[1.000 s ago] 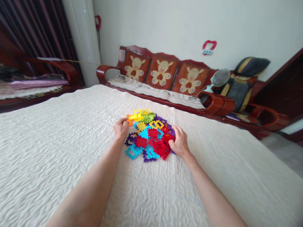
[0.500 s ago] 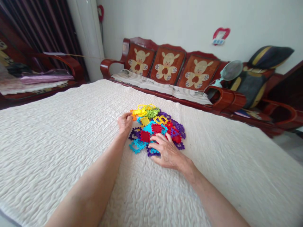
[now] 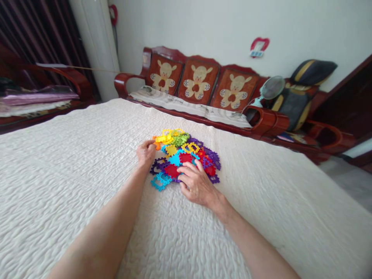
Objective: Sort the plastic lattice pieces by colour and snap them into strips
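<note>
Left hand (image 3: 145, 153) is curled, with fingers close together, at the left side of the heap, just beside an orange piece (image 3: 157, 145); whether it pinches something, I cannot tell. Right hand (image 3: 196, 184) is spread, and its fingertips lie on a red tile (image 3: 172, 171) and the pieces around it. These interlocking plastic tiles (image 3: 186, 157) are flat, some solid and some open square frames, all with toothed edges, in red, purple, cyan, yellow and green. Their heap sits near the middle of a quilted cream bedspread (image 3: 72, 201), and its long side runs from near to far. No writing can be read on them. Beyond the far bed edge stands a glossy red wooden bench (image 3: 263, 122), with cartoon animals on its back panels (image 3: 199, 82) and a round fan (image 3: 272, 87) at its right end.
</note>
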`<state>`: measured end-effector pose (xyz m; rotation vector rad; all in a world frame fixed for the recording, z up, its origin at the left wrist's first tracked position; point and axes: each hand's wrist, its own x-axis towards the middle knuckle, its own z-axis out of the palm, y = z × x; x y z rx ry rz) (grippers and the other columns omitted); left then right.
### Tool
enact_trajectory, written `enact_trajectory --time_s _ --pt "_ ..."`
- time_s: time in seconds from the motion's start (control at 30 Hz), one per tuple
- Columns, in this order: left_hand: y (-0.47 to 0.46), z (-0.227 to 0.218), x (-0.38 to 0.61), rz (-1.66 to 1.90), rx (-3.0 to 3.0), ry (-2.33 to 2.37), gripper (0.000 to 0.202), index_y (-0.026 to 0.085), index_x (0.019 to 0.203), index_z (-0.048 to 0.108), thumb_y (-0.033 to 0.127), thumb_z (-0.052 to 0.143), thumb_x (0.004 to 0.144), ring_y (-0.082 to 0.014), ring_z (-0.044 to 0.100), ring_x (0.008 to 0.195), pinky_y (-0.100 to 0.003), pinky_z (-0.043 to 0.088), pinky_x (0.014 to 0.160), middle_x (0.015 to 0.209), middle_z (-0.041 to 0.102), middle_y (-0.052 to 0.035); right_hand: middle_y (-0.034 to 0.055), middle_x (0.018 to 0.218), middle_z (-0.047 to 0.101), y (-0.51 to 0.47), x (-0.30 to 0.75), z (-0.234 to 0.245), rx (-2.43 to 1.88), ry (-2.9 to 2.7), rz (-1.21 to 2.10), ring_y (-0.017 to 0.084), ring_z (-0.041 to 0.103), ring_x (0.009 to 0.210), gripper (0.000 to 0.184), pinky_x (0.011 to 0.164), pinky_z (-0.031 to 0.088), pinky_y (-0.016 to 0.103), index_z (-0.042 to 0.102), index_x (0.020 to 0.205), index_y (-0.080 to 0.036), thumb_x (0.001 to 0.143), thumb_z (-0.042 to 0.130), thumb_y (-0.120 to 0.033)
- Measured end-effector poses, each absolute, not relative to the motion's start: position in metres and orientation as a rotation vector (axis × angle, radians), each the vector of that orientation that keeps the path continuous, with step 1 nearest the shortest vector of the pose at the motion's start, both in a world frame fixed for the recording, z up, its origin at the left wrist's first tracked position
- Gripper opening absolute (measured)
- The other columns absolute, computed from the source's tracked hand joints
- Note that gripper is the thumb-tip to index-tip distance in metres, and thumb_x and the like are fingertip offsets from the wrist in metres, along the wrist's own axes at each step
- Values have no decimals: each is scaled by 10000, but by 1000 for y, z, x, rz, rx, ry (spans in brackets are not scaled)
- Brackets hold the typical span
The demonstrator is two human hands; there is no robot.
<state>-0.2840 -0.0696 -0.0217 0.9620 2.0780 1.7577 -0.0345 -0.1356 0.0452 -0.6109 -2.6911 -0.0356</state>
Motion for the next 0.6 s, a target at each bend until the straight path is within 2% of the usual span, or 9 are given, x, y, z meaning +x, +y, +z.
enact_trajectory --time_s 0.13,0.2,0.27,0.33,0.4,0.6 --pt "-70 -19 -284 1755 973 2080 337 183 907 735 280 516 670 -195 601 681 -304 478 676 720 678 -30 59 1107 676 -123 -31 45 -649 -2462 210 198 581 1067 195 1001 379 426 668 922 -200 870 480 -193" --pt "-70 -18 -283 1749 946 2080 340 184 909 734 286 520 665 -190 589 653 -299 472 650 695 666 -26 53 1014 706 -115 -26 47 -738 -2309 381 177 635 948 222 883 464 345 665 970 -199 881 463 -228" --pt "-70 -19 -283 1738 923 2080 346 187 918 732 292 525 660 -186 574 615 -298 464 619 663 651 -21 39 889 725 -104 -18 48 -898 -2160 471 177 663 831 252 770 498 305 668 999 -205 882 458 -280" --pt "-70 -19 -283 1739 927 2077 347 190 920 730 293 523 661 -187 576 614 -298 465 617 662 652 -20 38 834 730 -90 -7 48 -1054 -2034 461 192 671 785 288 730 504 302 676 1009 -203 870 462 -336" --pt "-70 -19 -283 1747 945 2073 343 190 917 729 287 518 665 -190 593 643 -298 474 641 688 667 -23 60 892 735 -75 8 45 -1147 -1933 413 209 675 830 337 760 508 314 678 1026 -187 859 448 -368" --pt "-72 -17 -282 1769 967 2057 332 182 890 734 273 505 667 -195 611 686 -299 484 674 711 679 -26 132 940 713 -32 55 22 -1398 -1833 94 266 655 893 413 839 497 414 637 1118 -144 835 410 -342"
